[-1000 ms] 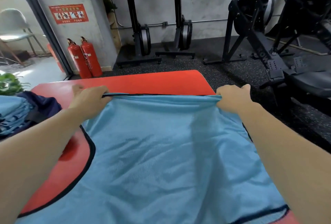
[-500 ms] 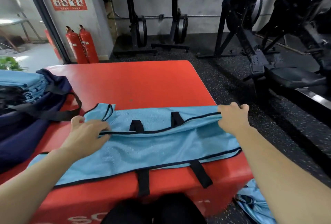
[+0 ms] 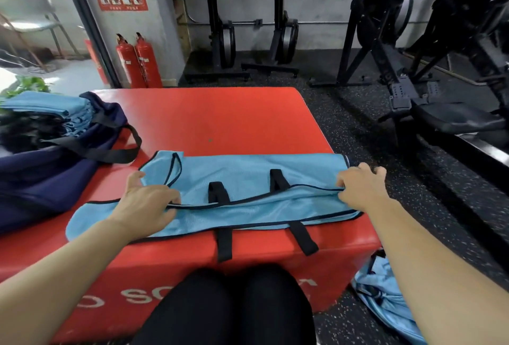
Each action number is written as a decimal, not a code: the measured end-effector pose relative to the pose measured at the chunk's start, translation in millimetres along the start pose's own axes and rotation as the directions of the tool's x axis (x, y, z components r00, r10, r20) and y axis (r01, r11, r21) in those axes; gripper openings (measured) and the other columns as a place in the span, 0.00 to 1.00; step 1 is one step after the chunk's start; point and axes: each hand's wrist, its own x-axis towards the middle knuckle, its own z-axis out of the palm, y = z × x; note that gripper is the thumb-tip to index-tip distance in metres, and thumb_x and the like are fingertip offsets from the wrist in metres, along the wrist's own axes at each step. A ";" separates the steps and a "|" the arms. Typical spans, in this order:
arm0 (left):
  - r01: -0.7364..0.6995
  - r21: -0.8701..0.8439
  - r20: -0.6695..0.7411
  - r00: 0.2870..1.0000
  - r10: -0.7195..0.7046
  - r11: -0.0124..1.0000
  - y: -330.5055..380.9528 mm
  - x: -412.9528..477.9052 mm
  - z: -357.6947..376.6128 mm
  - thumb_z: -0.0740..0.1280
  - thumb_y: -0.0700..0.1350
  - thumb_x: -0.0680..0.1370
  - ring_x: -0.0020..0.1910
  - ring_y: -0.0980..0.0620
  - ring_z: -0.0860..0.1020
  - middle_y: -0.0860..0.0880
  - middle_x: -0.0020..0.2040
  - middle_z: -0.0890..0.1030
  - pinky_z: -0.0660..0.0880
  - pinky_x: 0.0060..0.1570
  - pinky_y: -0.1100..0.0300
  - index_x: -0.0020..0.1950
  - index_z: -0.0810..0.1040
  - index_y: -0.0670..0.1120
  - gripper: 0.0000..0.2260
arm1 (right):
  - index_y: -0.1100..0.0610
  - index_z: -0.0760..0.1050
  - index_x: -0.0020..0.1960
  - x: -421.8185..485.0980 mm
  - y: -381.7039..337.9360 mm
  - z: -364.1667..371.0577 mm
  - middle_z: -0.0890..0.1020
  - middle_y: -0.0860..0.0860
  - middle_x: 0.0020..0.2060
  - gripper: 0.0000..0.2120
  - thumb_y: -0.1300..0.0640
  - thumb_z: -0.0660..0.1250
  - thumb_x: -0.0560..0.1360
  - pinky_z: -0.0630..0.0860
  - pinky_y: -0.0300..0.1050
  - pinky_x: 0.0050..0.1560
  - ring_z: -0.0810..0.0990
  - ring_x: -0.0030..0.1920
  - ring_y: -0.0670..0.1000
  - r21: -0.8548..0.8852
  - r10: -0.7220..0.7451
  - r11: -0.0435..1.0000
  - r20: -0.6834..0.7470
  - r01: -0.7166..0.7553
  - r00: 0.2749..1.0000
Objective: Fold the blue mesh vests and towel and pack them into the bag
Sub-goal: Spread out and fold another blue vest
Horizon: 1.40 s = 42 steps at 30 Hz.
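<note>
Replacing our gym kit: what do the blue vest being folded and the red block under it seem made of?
The blue vest looks like matte synthetic mesh: a fine weave shows, with dark bound edges. The red block looks like vinyl-covered padding: smooth, faintly shiny skin, rounded corners; its filling cannot be seen.

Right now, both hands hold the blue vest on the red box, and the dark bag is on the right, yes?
No: the head view shows the dark bag on the left. The left hand and right hand do hold the blue vest on the red box.
</note>
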 end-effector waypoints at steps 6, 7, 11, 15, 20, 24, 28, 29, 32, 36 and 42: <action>-0.076 0.041 -0.085 0.993 0.079 0.996 -0.1 -22.0 14.1 0.58 0.50 0.67 0.35 0.56 0.79 0.58 0.32 0.76 0.56 0.64 0.45 0.38 0.77 0.56 0.09 | 0.47 0.74 0.54 -19.4 -2.5 11.1 0.75 0.49 0.55 0.11 0.57 0.64 0.73 0.61 0.56 0.63 0.68 0.60 0.52 -0.072 0.042 0.996 -0.015 -0.043 0.999; -0.080 0.051 -0.064 0.994 0.083 0.996 1.3 -23.1 16.5 0.58 0.50 0.67 0.36 0.56 0.79 0.58 0.33 0.76 0.55 0.65 0.45 0.39 0.78 0.56 0.09 | 0.47 0.74 0.56 -20.7 -4.3 10.8 0.75 0.49 0.56 0.13 0.58 0.64 0.73 0.60 0.57 0.64 0.68 0.61 0.52 -0.063 0.035 0.997 0.008 -0.035 0.999; -0.007 0.078 0.122 0.992 -0.003 0.997 16.9 -14.7 -2.4 0.63 0.49 0.71 0.47 0.57 0.78 0.58 0.41 0.76 0.45 0.71 0.43 0.49 0.77 0.58 0.08 | 0.45 0.73 0.59 -21.0 -15.3 -1.4 0.74 0.50 0.57 0.18 0.59 0.63 0.71 0.57 0.60 0.66 0.65 0.63 0.54 -0.033 -0.024 0.999 0.072 0.026 0.997; 0.098 -0.021 0.193 0.977 -0.092 0.995 36.6 -12.1 -11.6 0.64 0.52 0.73 0.54 0.60 0.76 0.60 0.48 0.77 0.43 0.72 0.44 0.57 0.75 0.59 0.13 | 0.44 0.73 0.59 -29.0 -35.5 -3.8 0.74 0.48 0.55 0.18 0.56 0.64 0.70 0.56 0.60 0.67 0.65 0.63 0.52 0.069 -0.085 0.995 0.105 0.078 0.991; 0.337 -0.285 0.273 0.926 -0.261 0.898 69.1 -7.9 -7.7 0.65 0.53 0.75 0.56 0.60 0.75 0.60 0.50 0.78 0.52 0.71 0.47 0.62 0.75 0.58 0.16 | 0.44 0.76 0.56 -38.5 -55.7 1.0 0.77 0.46 0.55 0.13 0.52 0.64 0.72 0.55 0.58 0.67 0.64 0.65 0.52 0.328 -0.058 0.945 0.144 0.007 0.988; 0.512 -0.371 0.334 0.852 -0.403 0.775 94.3 4.3 -11.1 0.59 0.57 0.78 0.46 0.55 0.75 0.54 0.45 0.82 0.56 0.65 0.49 0.49 0.79 0.51 0.13 | 0.51 0.75 0.42 -42.3 -71.3 -1.6 0.79 0.49 0.49 0.08 0.52 0.58 0.74 0.58 0.55 0.60 0.67 0.61 0.54 0.513 0.013 0.850 0.213 -0.123 0.977; 0.629 -0.358 0.395 0.772 -0.498 0.690 103.8 13.7 -10.4 0.60 0.65 0.75 0.38 0.52 0.73 0.53 0.32 0.74 0.58 0.67 0.45 0.34 0.68 0.49 0.21 | 0.53 0.70 0.36 -41.8 -89.7 -5.3 0.78 0.49 0.42 0.12 0.48 0.59 0.74 0.59 0.53 0.58 0.68 0.55 0.54 0.565 0.037 0.804 0.262 -0.184 0.964; 0.638 -0.378 0.404 0.765 -0.501 0.671 105.6 14.6 -10.6 0.63 0.64 0.74 0.39 0.51 0.74 0.53 0.33 0.74 0.58 0.66 0.45 0.33 0.67 0.49 0.20 | 0.53 0.69 0.35 -41.1 -92.6 -6.2 0.77 0.48 0.40 0.12 0.47 0.62 0.73 0.60 0.53 0.58 0.69 0.54 0.54 0.585 0.061 0.782 0.268 -0.213 0.961; 0.604 -0.526 0.401 0.797 -0.452 0.598 108.9 12.1 -17.2 0.67 0.57 0.73 0.42 0.50 0.73 0.53 0.35 0.73 0.59 0.53 0.51 0.37 0.71 0.49 0.13 | 0.53 0.67 0.32 -43.3 -94.2 -9.8 0.73 0.47 0.31 0.11 0.52 0.67 0.67 0.61 0.52 0.54 0.71 0.42 0.53 0.717 0.085 0.637 0.301 -0.284 0.950; 0.425 -0.633 0.445 0.884 -0.145 0.647 90.2 -8.1 -24.6 0.61 0.50 0.64 0.46 0.57 0.74 0.62 0.37 0.78 0.61 0.62 0.52 0.44 0.83 0.58 0.14 | 0.49 0.77 0.29 -58.0 -73.9 -10.1 0.75 0.47 0.29 0.08 0.59 0.64 0.64 0.61 0.50 0.53 0.72 0.43 0.52 0.733 -0.045 0.656 0.279 -0.182 0.959; 0.326 -0.710 0.262 0.945 -0.195 0.625 79.1 3.3 -26.2 0.55 0.30 0.71 0.48 0.51 0.82 0.53 0.47 0.85 0.77 0.59 0.47 0.33 0.84 0.56 0.26 | 0.45 0.77 0.24 -72.6 -47.2 6.1 0.84 0.49 0.39 0.24 0.71 0.58 0.66 0.75 0.48 0.56 0.80 0.50 0.52 0.734 -0.005 0.676 0.094 -0.066 0.996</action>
